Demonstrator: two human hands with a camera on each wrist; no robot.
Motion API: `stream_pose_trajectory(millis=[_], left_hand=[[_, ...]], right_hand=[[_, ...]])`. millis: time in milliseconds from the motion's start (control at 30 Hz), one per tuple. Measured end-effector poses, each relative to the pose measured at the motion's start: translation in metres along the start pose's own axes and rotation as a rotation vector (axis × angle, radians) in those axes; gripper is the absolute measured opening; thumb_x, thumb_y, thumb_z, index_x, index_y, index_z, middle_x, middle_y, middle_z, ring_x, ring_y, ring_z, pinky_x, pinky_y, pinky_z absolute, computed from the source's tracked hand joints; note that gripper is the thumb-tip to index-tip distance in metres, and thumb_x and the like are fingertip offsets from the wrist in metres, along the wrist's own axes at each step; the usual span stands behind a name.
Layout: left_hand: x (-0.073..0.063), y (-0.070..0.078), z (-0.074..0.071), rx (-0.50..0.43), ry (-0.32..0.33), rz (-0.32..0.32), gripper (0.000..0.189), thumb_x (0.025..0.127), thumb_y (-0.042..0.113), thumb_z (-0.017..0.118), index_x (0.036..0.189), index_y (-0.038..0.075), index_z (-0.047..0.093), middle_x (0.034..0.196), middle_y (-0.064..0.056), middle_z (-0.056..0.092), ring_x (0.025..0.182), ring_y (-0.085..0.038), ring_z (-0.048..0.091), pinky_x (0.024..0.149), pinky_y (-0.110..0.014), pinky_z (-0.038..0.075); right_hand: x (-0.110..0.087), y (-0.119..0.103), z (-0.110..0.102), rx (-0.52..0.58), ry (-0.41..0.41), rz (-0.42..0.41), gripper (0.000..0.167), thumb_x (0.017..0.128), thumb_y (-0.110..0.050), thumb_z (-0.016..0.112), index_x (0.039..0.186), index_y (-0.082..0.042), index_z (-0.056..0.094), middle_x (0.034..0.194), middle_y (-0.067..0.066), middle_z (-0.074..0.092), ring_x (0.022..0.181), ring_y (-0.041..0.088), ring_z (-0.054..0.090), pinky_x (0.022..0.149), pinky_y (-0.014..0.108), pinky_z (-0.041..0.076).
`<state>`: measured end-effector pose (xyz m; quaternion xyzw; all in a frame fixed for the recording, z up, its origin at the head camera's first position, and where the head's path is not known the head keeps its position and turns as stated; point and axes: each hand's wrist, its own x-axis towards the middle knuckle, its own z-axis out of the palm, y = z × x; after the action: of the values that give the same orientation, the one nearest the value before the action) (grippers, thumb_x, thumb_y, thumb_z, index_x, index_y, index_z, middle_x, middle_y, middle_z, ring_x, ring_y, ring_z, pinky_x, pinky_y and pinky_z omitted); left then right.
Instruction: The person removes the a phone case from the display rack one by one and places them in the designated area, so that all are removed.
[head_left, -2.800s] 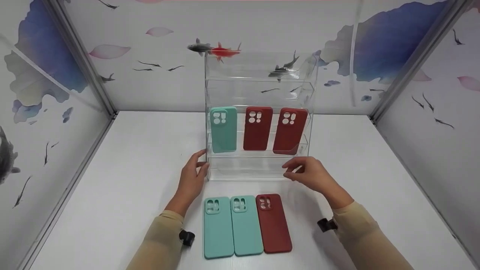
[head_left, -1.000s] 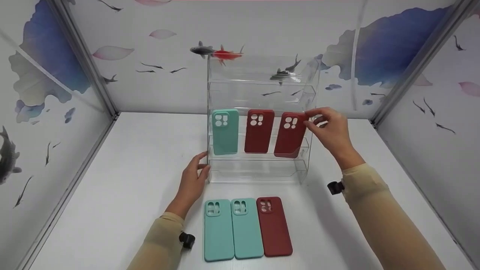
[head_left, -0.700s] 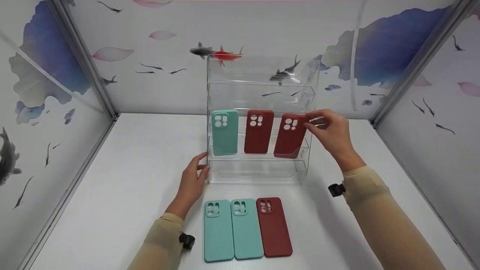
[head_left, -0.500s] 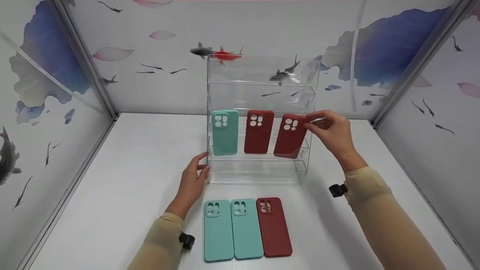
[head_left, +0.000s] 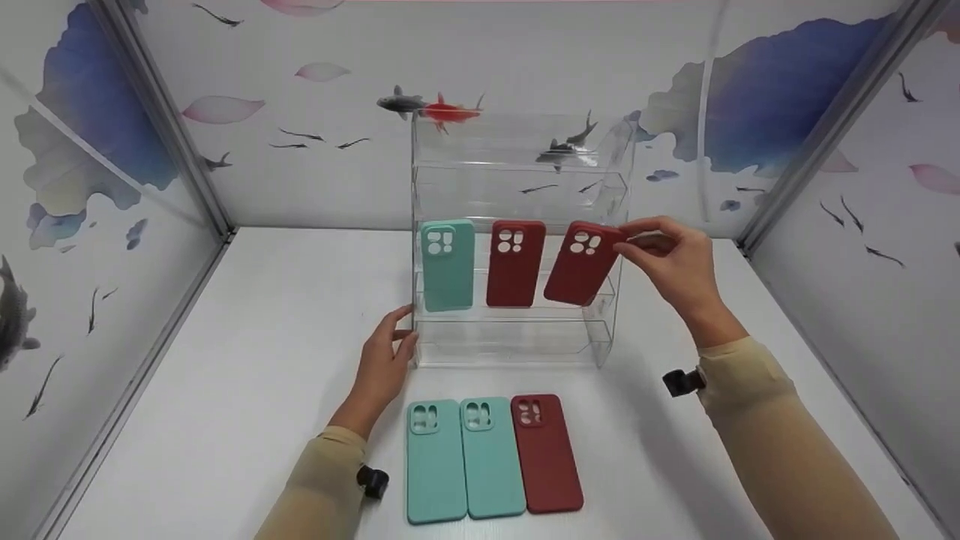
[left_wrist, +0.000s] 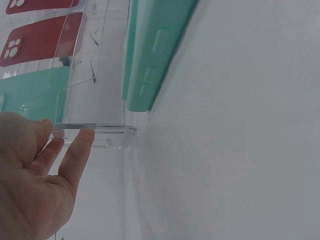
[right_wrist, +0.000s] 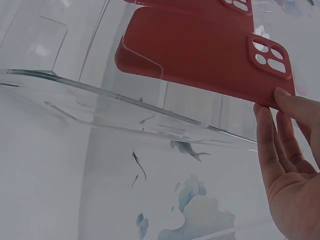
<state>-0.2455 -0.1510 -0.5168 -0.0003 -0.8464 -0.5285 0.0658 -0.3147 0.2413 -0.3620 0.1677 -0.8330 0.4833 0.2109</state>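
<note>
Leaning rightward, the pinched red case [head_left: 581, 274] looks matte.

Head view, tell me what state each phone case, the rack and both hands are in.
Clear rack: standing upright
Racked teal case: propped up
Middle red case: propped up
Right red case: tilted, pinched near its top corner
Left front teal case: lying flat
Right front teal case: lying flat
Front red case: lying flat
Left hand: touching the clear rack's side
Right hand: pinching the right red case
</note>
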Motion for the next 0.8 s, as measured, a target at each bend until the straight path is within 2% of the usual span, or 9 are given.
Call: stream_pose_trajectory(millis=[200,400,600,800], left_hand=[[0.001,-0.001,0.0,-0.002,-0.005,-0.001,0.049,0.108,0.019,0.056,0.156,0.022,0.042,0.159,-0.002,0.046,0.131,-0.022,0.06,0.105,-0.04,0.057],[0.0,-0.001,0.0,-0.005,-0.007,-0.006,0.049,0.108,0.021,0.056,0.155,0.022,0.042,0.16,-0.001,0.046,0.132,-0.023,0.059,0.106,-0.041,0.056],[0.0,-0.002,0.0,-0.001,-0.011,0.004,0.05,0.108,0.017,0.056,0.156,0.021,0.041,0.16,-0.002,0.046,0.132,-0.023,0.06,0.106,-0.041,0.056],[-0.001,-0.001,0.0,0.001,-0.002,0.011,0.049,0.108,0.017,0.055,0.155,0.021,0.041,0.158,-0.002,0.048,0.131,-0.023,0.06,0.106,-0.042,0.056]], right_hand=[[0.0,-0.017,-0.007,0.087,0.024,-0.044,0.025,0.088,-0.009,0.083,0.112,-0.004,0.077,0.104,0.009,0.077,0.089,0.007,0.076,0.082,0.016,0.061],[-0.004,-0.025,-0.015,0.129,0.003,-0.021,0.027,0.087,-0.008,0.083,0.112,-0.002,0.077,0.102,0.003,0.078,0.087,0.01,0.077,0.082,0.018,0.062],[-0.012,-0.021,-0.019,0.064,-0.05,0.021,0.027,0.088,-0.008,0.083,0.113,-0.001,0.077,0.103,0.005,0.078,0.083,0.007,0.077,0.078,0.016,0.061],[-0.018,-0.015,-0.021,-0.049,-0.142,0.097,0.027,0.09,-0.016,0.082,0.114,-0.006,0.076,0.108,0.008,0.076,0.08,0.007,0.076,0.073,0.016,0.06]])
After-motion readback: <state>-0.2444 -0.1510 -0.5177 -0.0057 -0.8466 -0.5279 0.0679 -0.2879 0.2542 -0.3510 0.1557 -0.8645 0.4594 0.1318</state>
